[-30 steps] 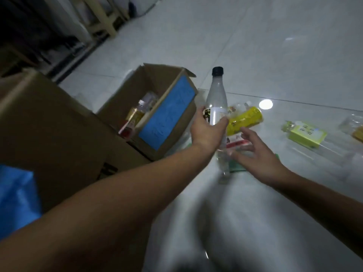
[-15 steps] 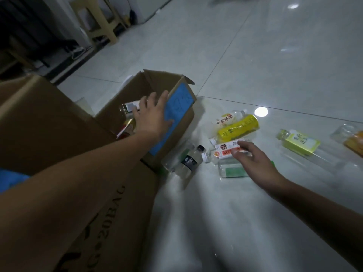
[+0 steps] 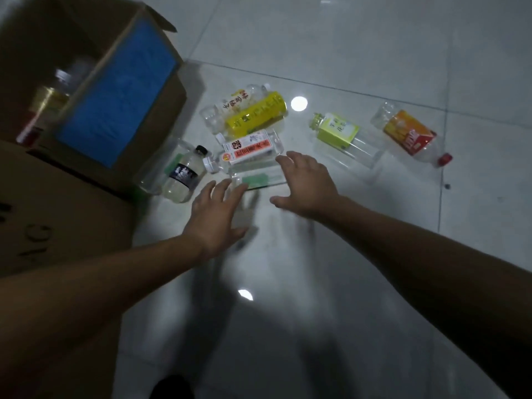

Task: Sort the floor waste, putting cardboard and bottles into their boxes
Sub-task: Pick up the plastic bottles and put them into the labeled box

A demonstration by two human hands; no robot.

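Note:
Several empty plastic bottles lie on the white tiled floor: a green-labelled clear bottle [image 3: 256, 177], a red-and-white labelled bottle [image 3: 250, 147], a yellow bottle [image 3: 256, 113], a black-labelled bottle [image 3: 184, 175], a lime-labelled bottle [image 3: 339, 132] and an orange-labelled bottle [image 3: 410, 135]. My left hand [image 3: 214, 216] hovers open just short of the green-labelled bottle. My right hand [image 3: 308, 181] is open at that bottle's right end, fingers near the red-and-white one. An open cardboard box with a blue label [image 3: 121, 90] holds bottles at the upper left.
A second, larger cardboard box [image 3: 57, 214] stands at the left, close to my left arm. Bare glossy tiles stretch to the right and toward me. A dark shape [image 3: 169, 387] sits at the bottom edge.
My left hand dropped the black-capped clear bottle into the blue-labelled box, then swung back down to the floor bottles. My right hand stayed by the red-and-white bottle. The view tilted down.

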